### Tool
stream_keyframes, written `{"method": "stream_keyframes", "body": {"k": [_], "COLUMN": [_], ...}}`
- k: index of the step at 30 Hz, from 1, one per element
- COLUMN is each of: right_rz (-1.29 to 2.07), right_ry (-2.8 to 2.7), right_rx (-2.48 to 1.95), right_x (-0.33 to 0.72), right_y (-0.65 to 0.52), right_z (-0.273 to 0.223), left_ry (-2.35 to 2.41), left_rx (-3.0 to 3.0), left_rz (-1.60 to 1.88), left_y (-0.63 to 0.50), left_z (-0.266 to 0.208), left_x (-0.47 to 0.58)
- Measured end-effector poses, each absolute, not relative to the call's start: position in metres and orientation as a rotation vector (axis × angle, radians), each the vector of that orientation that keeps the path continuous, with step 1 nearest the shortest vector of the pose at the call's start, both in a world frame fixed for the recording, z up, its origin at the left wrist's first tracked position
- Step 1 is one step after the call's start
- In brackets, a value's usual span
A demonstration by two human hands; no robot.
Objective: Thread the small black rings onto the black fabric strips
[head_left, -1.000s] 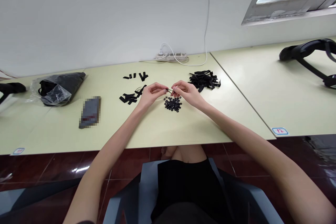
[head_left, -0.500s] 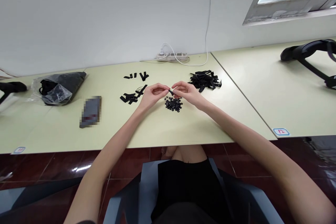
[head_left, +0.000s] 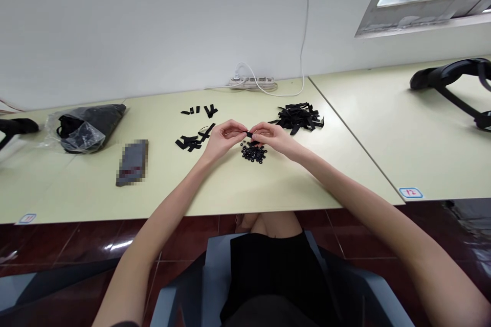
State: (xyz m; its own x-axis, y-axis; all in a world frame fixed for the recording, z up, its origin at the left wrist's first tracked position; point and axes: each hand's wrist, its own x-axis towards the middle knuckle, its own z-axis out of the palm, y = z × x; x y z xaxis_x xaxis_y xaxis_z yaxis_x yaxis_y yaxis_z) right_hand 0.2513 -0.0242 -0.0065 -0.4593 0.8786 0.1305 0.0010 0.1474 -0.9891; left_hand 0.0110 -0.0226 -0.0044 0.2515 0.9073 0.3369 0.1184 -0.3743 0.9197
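Between my two hands is a short black fabric strip [head_left: 249,134], pinched at its left end by my left hand [head_left: 226,138] and at its right end by my right hand [head_left: 274,138]. Both hands are closed at the fingertips. Just beneath them lies a heap of small black rings [head_left: 253,153] on the table. Several black strips [head_left: 190,143] are spread beside my left hand, and a few more short pieces [head_left: 210,111] lie farther back. A thick pile of black strips [head_left: 301,117] sits beyond my right hand.
A power strip [head_left: 251,83] with a white cable rests against the wall. To the left are a blurred flat dark object [head_left: 133,162] and a black bag in clear plastic [head_left: 92,127]. A black curved stand [head_left: 448,76] occupies the right table [head_left: 402,148].
My right hand has shifted slightly left, its fingers closing in on the strip. The strip now lies more level between the fingertips. My left hand has barely moved.
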Motion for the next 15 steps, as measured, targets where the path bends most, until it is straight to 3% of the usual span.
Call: {"method": "stream_keyframes", "body": {"k": [15], "right_rz": [1.226], "right_ry": [-1.59], "right_rx": [-0.851], "right_x": [0.2527], "right_y": [-0.0181], "right_z": [-0.0126], "left_ry": [0.963], "left_rx": [1.729], "left_rz": [1.173], "left_y": [-0.022], "left_z": [-0.004], "left_x": [0.0101]}}
